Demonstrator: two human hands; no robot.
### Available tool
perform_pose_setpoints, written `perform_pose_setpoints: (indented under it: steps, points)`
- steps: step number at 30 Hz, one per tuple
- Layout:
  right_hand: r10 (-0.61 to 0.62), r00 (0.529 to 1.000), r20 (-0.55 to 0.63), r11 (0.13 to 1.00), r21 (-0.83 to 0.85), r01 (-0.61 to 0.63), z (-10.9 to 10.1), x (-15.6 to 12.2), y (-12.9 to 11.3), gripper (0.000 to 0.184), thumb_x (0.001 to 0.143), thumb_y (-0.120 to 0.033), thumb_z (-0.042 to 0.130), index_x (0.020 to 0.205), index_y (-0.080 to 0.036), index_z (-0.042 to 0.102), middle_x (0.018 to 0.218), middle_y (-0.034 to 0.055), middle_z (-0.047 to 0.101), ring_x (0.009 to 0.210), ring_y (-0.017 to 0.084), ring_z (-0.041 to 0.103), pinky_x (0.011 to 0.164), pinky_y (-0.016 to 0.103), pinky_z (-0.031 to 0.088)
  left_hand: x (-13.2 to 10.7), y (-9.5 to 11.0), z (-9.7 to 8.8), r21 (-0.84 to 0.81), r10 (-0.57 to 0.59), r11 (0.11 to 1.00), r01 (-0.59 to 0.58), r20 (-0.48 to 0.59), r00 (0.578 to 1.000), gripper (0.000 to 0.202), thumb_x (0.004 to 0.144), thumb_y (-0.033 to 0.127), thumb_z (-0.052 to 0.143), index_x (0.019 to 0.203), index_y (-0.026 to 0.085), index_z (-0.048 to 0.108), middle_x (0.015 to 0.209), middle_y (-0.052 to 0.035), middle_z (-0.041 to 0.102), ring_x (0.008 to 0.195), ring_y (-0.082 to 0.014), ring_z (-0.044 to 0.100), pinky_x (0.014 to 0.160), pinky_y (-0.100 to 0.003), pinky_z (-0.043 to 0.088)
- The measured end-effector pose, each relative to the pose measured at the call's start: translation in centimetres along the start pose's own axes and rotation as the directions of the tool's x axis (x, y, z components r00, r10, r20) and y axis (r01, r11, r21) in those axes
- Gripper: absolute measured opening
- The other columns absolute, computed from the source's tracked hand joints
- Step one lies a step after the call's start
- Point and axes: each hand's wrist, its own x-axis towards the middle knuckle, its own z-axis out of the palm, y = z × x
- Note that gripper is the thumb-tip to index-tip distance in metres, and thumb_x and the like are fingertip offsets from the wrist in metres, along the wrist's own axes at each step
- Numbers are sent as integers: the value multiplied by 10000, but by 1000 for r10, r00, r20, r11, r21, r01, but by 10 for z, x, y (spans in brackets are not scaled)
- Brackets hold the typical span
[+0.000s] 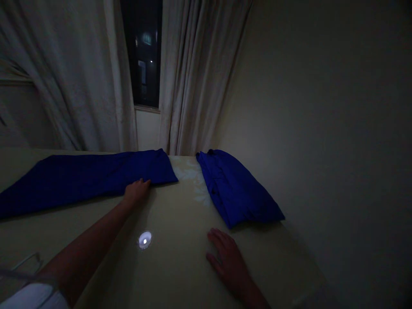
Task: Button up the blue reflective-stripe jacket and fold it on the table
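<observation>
A long, folded dark-blue garment (96, 178), trouser-like in shape, lies flat across the left side of a pale yellowish surface (174, 257). My left hand (137, 194) is at its near edge, close to the right end, with the fingers curled over the cloth. Further right, a second blue garment (240, 189) is folded into a thicker bundle near the wall. Just in front of that bundle, my right hand (228, 259) is low over the surface, fingers stretched out and thumb apart, holding nothing. No contact with the bundle shows.
Pale curtains (196, 77) hang at the back, with a dark window (144, 56) between them. A bare wall (315, 128) borders the right side. A small round bright spot (144, 240) shows on the surface. A blurred white thing (35, 296) is at the lower left.
</observation>
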Motion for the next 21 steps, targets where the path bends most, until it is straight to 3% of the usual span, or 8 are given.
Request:
perform_pose_setpoints:
  steps: [3,7,9,11,14,17,19,21]
  points:
    - [1,1000,-27,999,42,0,-3,6,-1,636,970,-607,596,1566,-405,506,1635,30,482,1513,337,427,1278,554,325,-16,16,-22,60,10,998,-9,-17,1000,457,948,126,379,1301,108,669,1131,-272,744,1073,-403,736,888,-531,551]
    - [46,994,-104,977,213,-23,-7,16,5,695,916,-717,606,1496,-334,596,1584,80,542,1478,349,474,1267,563,325,-84,69,-45,34,24,999,-24,-11,1000,430,985,143,352,1338,139,598,1065,-225,770,1006,-360,762,821,-422,546]
    - [117,980,-158,909,414,-42,-9,22,12,817,892,-845,497,1486,-295,601,1549,123,576,1450,364,512,1237,582,356,-127,92,-45,-116,182,977,-178,29,983,426,1064,281,289,1340,192,602,992,-176,787,941,-332,775,789,-385,540]
    - [213,958,-194,771,636,-43,-15,26,21,969,901,-921,213,1520,-261,560,1498,156,618,1411,355,562,1186,581,423,-160,95,-41,-292,351,897,-331,15,936,493,1095,430,263,1490,256,501,1039,-126,798,975,-306,773,826,-376,544]
    - [284,945,-163,636,769,-58,-28,21,34,1027,922,-867,-1,1574,-239,484,1419,158,674,1353,330,622,1088,570,523,-173,51,-33,-273,251,924,-267,-91,964,607,1070,489,328,1594,187,381,1331,-181,719,1199,-330,698,1014,-428,509]
    - [327,927,-182,702,704,-109,-41,16,38,829,929,-778,448,1582,-267,460,1460,129,648,1343,333,627,1101,554,525,-153,-18,-22,-64,-121,992,108,-235,964,741,1012,476,413,1547,-36,377,1480,-337,559,1352,-443,557,1101,-528,444]
    - [334,903,-269,788,606,-111,-50,24,33,850,811,-576,713,1561,-254,477,1514,128,603,1369,339,599,1182,543,454,-139,-54,-16,-34,-178,984,175,-165,970,715,985,494,457,1469,-33,479,1389,-319,626,1266,-431,609,1055,-498,481]
    - [267,894,-359,864,500,-57,-62,43,21,847,744,-410,754,1530,-216,508,1532,135,583,1406,325,561,1247,516,373,-130,-72,-13,-40,-141,990,138,-83,987,582,969,469,495,1361,51,596,1298,-253,691,1193,-372,651,1029,-435,499]
